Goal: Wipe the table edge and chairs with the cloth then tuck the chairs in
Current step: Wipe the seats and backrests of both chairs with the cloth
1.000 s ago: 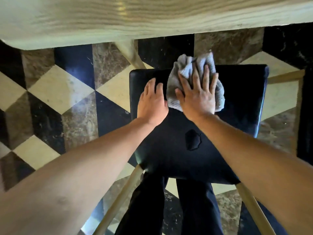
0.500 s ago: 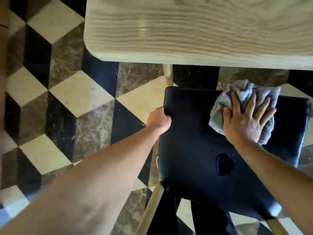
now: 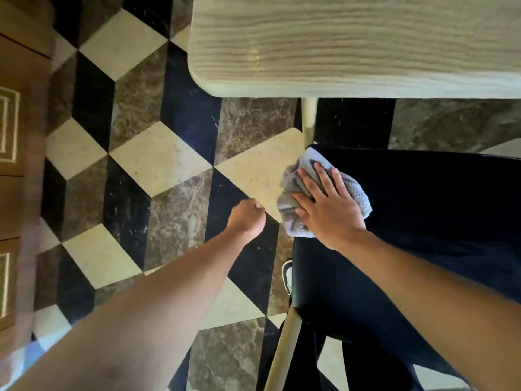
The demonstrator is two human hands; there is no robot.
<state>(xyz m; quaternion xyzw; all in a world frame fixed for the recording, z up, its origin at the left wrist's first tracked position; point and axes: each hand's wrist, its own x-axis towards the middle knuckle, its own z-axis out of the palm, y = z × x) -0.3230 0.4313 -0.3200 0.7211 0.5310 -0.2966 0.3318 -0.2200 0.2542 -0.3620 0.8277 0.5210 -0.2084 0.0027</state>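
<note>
Wiping chair seat (image 3: 423, 221), far-left corner. Right hand (image 3: 327, 210) flat, fingers spread, pressing cloth (image 3: 293, 218), which overhangs the seat's left edge. Left hand (image 3: 246, 218) curled into a fist, empty, off the seat over floor. Keep palm pressure even, overlap strokes, steady seat w/ left hand. Bench (image 3: 352, 46) just beyond.

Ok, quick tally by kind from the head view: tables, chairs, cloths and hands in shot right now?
Tables: 1, the light wood table
Chairs: 1, the black-seated chair
Cloths: 1, the grey cloth at the seat's left edge
Hands: 2, the right hand flat on the cloth, the left hand closed and off the chair
Total: 5
</note>
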